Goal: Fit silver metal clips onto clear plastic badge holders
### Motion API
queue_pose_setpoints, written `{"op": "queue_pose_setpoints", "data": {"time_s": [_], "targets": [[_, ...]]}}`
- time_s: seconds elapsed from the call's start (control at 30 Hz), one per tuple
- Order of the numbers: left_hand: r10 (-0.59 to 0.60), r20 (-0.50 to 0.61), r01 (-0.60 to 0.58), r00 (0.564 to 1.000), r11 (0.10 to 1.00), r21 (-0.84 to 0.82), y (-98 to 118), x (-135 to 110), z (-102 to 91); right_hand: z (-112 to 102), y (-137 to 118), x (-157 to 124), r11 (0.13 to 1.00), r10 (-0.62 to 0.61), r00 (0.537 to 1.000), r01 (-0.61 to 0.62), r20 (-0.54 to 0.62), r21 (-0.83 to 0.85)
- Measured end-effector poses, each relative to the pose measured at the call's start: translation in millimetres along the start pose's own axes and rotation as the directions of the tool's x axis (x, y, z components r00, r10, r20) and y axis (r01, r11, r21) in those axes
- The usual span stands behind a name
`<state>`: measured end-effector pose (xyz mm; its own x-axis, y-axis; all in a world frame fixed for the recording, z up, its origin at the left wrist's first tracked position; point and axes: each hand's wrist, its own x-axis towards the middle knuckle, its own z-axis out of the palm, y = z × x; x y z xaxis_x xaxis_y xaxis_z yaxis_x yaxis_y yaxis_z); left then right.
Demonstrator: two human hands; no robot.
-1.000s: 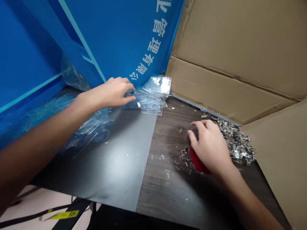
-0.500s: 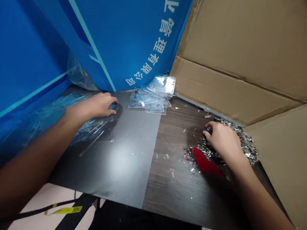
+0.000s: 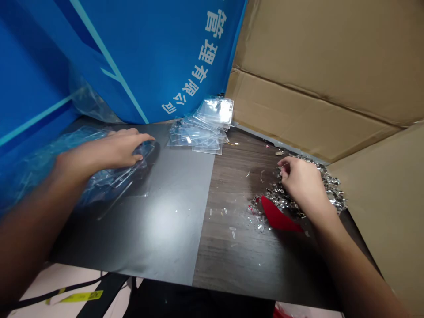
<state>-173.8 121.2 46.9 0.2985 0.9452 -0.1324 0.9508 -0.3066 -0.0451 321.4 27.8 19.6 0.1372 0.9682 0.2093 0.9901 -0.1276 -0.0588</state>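
Note:
My left hand (image 3: 109, 152) lies on a crumpled clear plastic sleeve (image 3: 124, 176) on the dark board (image 3: 165, 229), its fingers curled around the sleeve's edge. A stack of clear plastic card holders (image 3: 198, 134) sits beyond it, apart from the hand. My right hand (image 3: 303, 183) hangs with pinched fingers at the edge of a heap of small shiny metal clips (image 3: 331, 187). Anything between those fingers is hidden. A flat red piece (image 3: 280, 218) lies just below that hand, among scattered small clear bits (image 3: 232, 229).
A blue printed banner (image 3: 149, 53) with white characters rises behind the board. Brown cardboard sheets (image 3: 314, 57) stand along the right. The heap rests on a wood-grain board (image 3: 245, 251). Black straps and a yellow tag (image 3: 81, 296) hang below the front edge.
My left hand has moved from the card holder stack leftward onto the loose plastic sleeve. My right hand has moved off the red piece onto the clip heap, leaving the red piece uncovered.

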Motion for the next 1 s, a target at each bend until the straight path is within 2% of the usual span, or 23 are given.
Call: {"op": "queue_pose_setpoints", "data": {"time_s": [0.17,0.27,0.33,0.43,0.47,0.53,0.6,0.7,0.83,1.0], "targets": [[0.02,-0.015,-0.018,1.0,0.996,0.091,2.9,8.8,-8.1,-14.7,-5.4,-2.4,1.0,-0.013,1.0,0.014,-0.017,0.028],[0.001,-0.059,-0.001,0.998,1.0,-0.009,7.8,8.7,-19.1,-29.8,-14.9,-9.4,0.976,-0.162,0.985,0.151,0.063,0.156],[-0.01,-0.145,-0.004,0.989,0.995,-0.102,12.7,5.5,-26.4,-36.5,-22.6,-15.6,0.905,-0.323,0.92,0.231,0.222,0.358],[-0.03,-0.313,-0.042,0.949,0.975,-0.219,24.5,-2.8,-35.3,-37.3,-31.8,-22.5,0.793,-0.488,0.779,0.206,0.394,0.574],[-0.048,-0.36,-0.052,0.932,0.963,-0.263,29.9,-5.9,-37.7,-36.0,-33.6,-23.5,0.777,-0.508,0.75,0.187,0.423,0.601],[-0.096,-0.435,-0.08,0.895,0.927,-0.368,42.0,-12.0,-41.6,-33.1,-36.0,-23.4,0.766,-0.513,0.726,0.147,0.458,0.625],[-0.144,-0.498,-0.123,0.855,0.877,-0.465,54.1,-16.7,-43.5,-31.7,-37.5,-21.8,0.755,-0.504,0.724,0.104,0.471,0.647],[-0.215,-0.555,-0.177,0.803,0.804,-0.568,68.7,-19.5,-42.0,-32.2,-40.5,-20.4,0.738,-0.489,0.753,0.088,0.44,0.669],[-0.325,-0.551,-0.222,0.768,0.673,-0.706,81.6,-17.4,-35.4,-32.1,-45.6,-23.2,0.744,-0.512,0.771,0.179,0.378,0.644],[-0.37,-0.564,-0.4,0.738,0.433,-0.808,98.7,-18.2,-29.4,-26.4,-52.3,-26.3,0.736,-0.549,0.773,0.266,0.319,0.622]]}}
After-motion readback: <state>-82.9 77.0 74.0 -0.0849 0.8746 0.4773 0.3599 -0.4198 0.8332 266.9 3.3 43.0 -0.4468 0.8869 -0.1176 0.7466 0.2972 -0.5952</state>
